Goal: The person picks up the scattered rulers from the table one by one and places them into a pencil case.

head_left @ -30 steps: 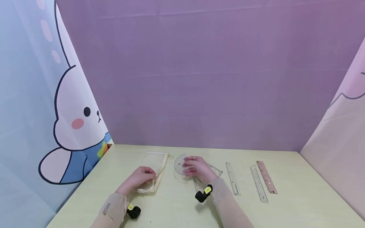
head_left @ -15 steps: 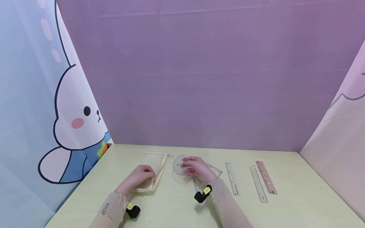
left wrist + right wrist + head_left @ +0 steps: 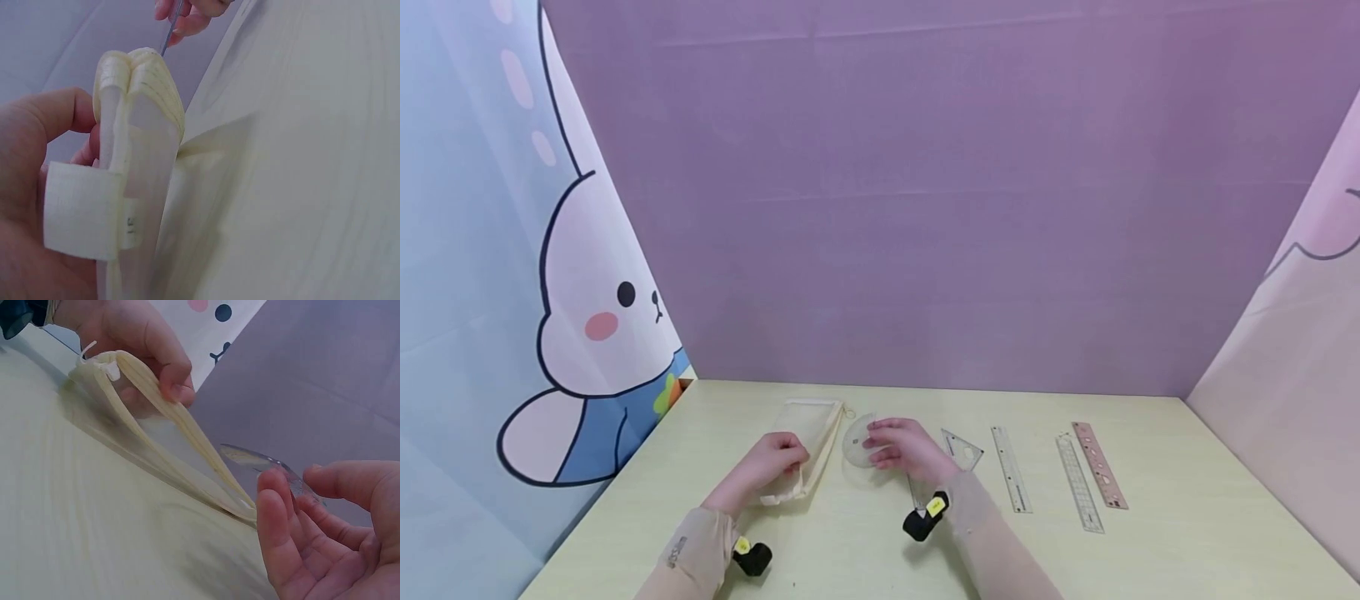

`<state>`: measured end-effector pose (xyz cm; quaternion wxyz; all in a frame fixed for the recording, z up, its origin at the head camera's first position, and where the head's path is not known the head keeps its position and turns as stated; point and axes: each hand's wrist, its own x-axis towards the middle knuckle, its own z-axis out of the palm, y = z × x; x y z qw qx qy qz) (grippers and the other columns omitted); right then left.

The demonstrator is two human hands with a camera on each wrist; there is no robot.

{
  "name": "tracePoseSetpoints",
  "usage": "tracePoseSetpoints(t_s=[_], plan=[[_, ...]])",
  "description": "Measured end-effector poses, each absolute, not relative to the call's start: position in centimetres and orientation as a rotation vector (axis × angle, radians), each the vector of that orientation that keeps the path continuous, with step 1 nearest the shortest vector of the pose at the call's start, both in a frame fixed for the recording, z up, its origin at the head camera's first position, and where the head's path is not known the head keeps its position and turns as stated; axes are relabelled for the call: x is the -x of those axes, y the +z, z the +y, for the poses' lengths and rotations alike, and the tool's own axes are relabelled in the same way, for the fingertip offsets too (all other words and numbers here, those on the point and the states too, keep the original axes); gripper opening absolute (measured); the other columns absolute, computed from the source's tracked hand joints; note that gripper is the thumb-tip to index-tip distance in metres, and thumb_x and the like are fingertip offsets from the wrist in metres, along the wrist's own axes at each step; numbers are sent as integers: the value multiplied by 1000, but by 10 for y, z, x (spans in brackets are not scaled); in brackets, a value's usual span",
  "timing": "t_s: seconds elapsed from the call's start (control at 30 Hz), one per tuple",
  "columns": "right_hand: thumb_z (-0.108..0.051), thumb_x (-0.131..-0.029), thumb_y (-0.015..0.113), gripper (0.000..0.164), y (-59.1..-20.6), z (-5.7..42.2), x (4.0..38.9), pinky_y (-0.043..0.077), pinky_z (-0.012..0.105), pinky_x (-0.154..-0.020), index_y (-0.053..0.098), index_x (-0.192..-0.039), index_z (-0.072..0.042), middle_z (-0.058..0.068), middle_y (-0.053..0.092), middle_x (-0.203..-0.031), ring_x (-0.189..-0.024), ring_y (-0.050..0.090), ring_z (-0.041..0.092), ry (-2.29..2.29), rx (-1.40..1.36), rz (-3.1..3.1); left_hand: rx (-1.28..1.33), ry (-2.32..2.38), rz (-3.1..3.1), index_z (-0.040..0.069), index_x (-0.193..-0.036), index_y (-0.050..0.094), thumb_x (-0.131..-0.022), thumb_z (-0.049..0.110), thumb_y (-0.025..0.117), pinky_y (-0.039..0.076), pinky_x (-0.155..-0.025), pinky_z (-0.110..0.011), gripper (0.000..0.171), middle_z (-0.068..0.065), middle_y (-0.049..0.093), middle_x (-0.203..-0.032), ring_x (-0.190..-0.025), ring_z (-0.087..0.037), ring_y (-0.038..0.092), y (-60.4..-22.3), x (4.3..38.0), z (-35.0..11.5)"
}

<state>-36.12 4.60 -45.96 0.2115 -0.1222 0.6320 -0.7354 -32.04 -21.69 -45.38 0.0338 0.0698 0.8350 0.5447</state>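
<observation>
A sheer mesh pouch (image 3: 808, 423) with cream trim lies at left of centre on the table. My left hand (image 3: 775, 458) pinches its upper edge between thumb and fingers. In the right wrist view the pouch's mouth (image 3: 181, 450) gapes, facing my right hand. To the right of the pouch, my right hand (image 3: 910, 450) holds a clear protractor (image 3: 856, 442) by its edge, tilted above the table and near the mouth. Seen from the left wrist, the protractor (image 3: 172, 25) shows only as a thin edge beyond the pouch. A set square (image 3: 962, 451) lies right of that hand.
Another clear drawing tool (image 3: 917, 493) is mostly hidden under the right wrist. Farther right lie a clear ruler (image 3: 1012, 469), a gridded ruler (image 3: 1081, 485) and a pink ruler (image 3: 1101, 467). A purple cloth backdrop (image 3: 925, 208) rises behind the table.
My right hand has moved left with the protractor, closer to the pouch, uncovering more of the set square. My left hand keeps its hold on the pouch.
</observation>
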Motion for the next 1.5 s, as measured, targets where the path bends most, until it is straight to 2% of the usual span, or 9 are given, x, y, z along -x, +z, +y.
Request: tracePoseSetpoints(t_s=[0.27, 0.87, 1.17, 1.33, 1.5], plan=[[-9, -94, 57, 39, -466, 31, 354, 55, 28, -67, 49, -125, 14, 14, 68, -96, -69, 65, 14, -2039, 328, 1727, -231, 1692, 2538, 1, -75, 55, -83, 4, 61, 40, -56, -24, 11, 0, 51, -64, -61, -13, 48, -445, 312, -206], [-6, -95, 58, 34, -470, 13, 343, 56, 31, -70, 52, -120, 15, 20, 68, -98, -70, 67, 16, -2033, 332, 1674, -238, 1722, 2469, 5, -75, 56, -84, 9, 63, 42, -57, -24, 12, 0, 53, -66, -63, -12, 50, -452, 315, -204], [-6, -94, 59, 33, -475, 6, 341, 56, 30, -68, 53, -120, 14, 14, 68, -91, -66, 65, 13, -2032, 329, 1661, -301, 1735, 2466, 5, -76, 58, -84, 12, 63, 42, -58, -25, 11, 1, 54, -68, -63, -12, 51, -457, 317, -205], [-5, -94, 58, 36, -470, 5, 337, 56, 32, -72, 51, -124, 14, 19, 69, -98, -69, 66, 14, -2016, 348, 1642, -368, 1750, 2468, 8, -75, 59, -83, 14, 61, 42, -57, -24, 11, 2, 55, -67, -62, -11, 51, -458, 317, -205], [-9, -95, 59, 41, -466, 7, 334, 56, 35, -75, 50, -129, 12, 23, 67, -107, -75, 67, 17, -1975, 381, 1646, -262, 1718, 2481, 6, -77, 58, -83, 13, 63, 40, -56, -24, 11, 0, 54, -67, -62, -12, 50, -458, 318, -204]])
